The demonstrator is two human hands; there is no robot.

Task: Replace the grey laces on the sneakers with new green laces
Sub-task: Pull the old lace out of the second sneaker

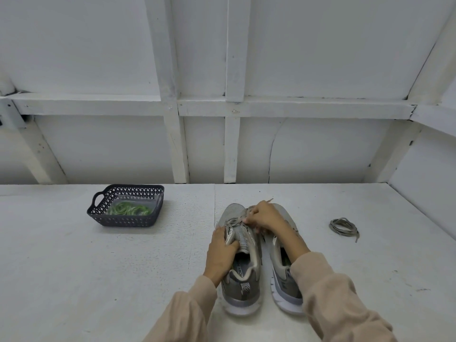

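At the near edge of the white table, two beige sleeves reach to a pair of grey sneakers standing side by side. The left hand grips the left sneaker at its tongue. The right hand pinches that shoe's threaded lace, and its forearm hides the top of the right sneaker, so the lacing there cannot be made out. Farther right lies a loose lace coil; farther left, a dark basket holds green laces in a clear bag, before a white framed wall.
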